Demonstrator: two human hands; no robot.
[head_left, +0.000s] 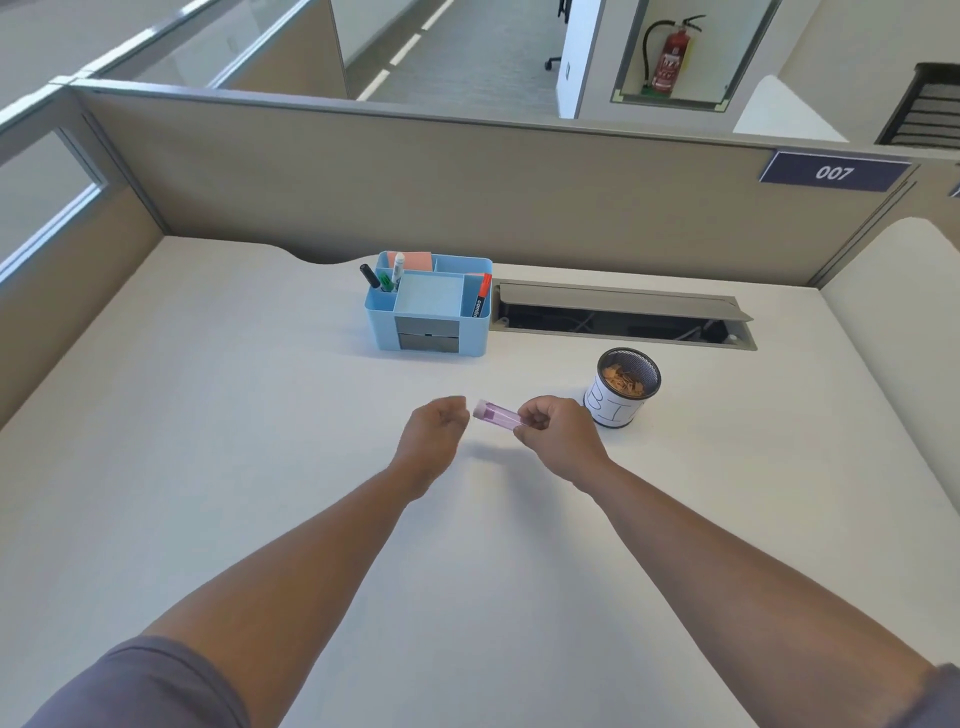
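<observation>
My right hand (550, 428) pinches one end of a small clear purple tube-like item (496, 415), held level above the white desk (208, 441). Its capped free end points left toward my left hand (439, 423). That hand hovers just beside the free end with fingers curled, and I see nothing in it. A small gap separates the left fingertips from the purple item.
A blue desk organizer (428, 332) with markers and sticky notes stands behind the hands. A black mesh cup (623, 387) with a white label, holding brownish bits, sits right of my right hand. An open cable tray (623, 314) runs along the back, below the beige partition (415, 182).
</observation>
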